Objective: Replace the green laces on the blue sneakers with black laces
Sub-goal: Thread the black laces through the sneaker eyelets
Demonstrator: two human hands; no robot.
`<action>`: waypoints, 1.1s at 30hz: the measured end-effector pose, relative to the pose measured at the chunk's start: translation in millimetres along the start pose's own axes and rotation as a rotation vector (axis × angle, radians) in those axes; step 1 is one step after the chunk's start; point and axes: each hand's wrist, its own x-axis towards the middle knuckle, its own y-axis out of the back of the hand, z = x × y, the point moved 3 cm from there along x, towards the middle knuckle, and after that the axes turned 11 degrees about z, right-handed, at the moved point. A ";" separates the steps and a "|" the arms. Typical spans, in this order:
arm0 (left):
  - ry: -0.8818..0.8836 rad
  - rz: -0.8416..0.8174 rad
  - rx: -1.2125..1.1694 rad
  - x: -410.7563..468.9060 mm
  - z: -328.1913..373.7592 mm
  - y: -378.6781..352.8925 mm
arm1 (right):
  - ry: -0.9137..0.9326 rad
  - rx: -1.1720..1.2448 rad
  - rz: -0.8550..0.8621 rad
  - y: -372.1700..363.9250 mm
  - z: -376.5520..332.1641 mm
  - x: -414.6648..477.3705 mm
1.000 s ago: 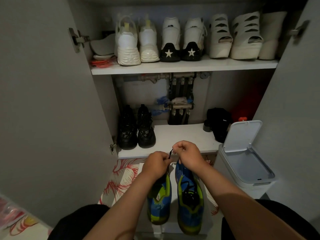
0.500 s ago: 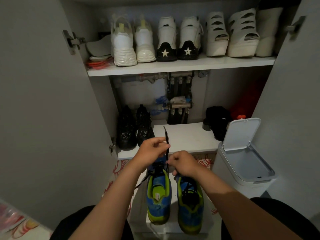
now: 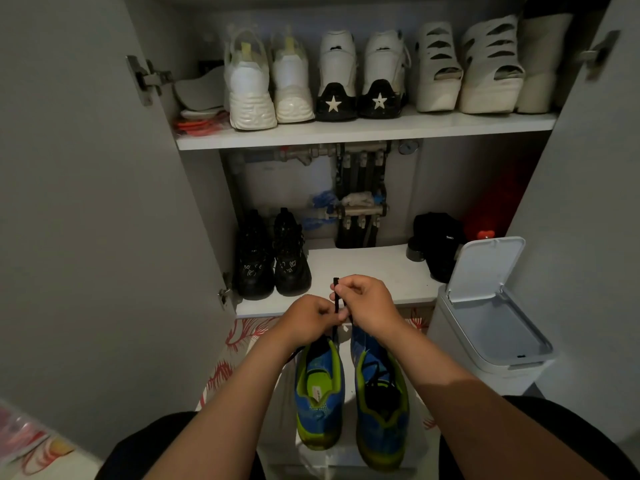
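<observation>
Two blue sneakers with lime-green trim stand side by side on a white surface, heels toward me: the left sneaker (image 3: 318,393) and the right sneaker (image 3: 381,410). A black lace (image 3: 336,292) rises taut from the toe end of the left sneaker. My left hand (image 3: 308,320) pinches the lace low down. My right hand (image 3: 367,303) pinches it just above, and the lace tip sticks up past the fingers. A dark bundle of lace lies inside the right sneaker. Both toes are hidden behind my hands.
The open cabinet holds a black pair of shoes (image 3: 272,258) on the lower shelf (image 3: 363,268) and several white shoes on the upper shelf (image 3: 363,131). A white bin (image 3: 491,327) with its lid raised stands at the right. Cabinet doors flank both sides.
My right hand rose from the sneaker toes and now pinches the lace above my left hand, which dropped lower. The lace is still pulled upward.
</observation>
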 end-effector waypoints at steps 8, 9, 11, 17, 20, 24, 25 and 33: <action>0.048 0.048 -0.167 5.2 4.4 9.1 | -0.050 -0.022 0.037 1.9 0.4 3.9; 0.060 0.035 -0.192 5.2 4.5 10.3 | -0.056 -0.026 0.029 0.5 -0.7 3.8; 0.099 0.028 -0.224 5.4 2.8 14.4 | -0.067 -0.032 0.018 -2.0 -2.2 3.4; -0.045 0.263 -0.101 5.2 -3.2 36.2 | -0.001 -0.075 -0.082 -11.8 -9.4 0.2; -0.210 0.170 -0.029 0.7 2.6 43.2 | 0.019 -0.134 -0.210 -20.7 -10.4 -2.9; -0.092 0.050 0.027 -5.7 -3.5 47.1 | 0.013 -0.103 -0.213 -22.3 -14.1 -1.3; -0.067 0.063 0.053 -7.3 -6.0 49.8 | 0.012 -0.108 -0.211 -21.5 -15.5 -0.7; -0.033 0.069 -0.085 -17.8 -11.7 65.9 | 0.039 -0.184 -0.291 -20.8 -18.6 -3.4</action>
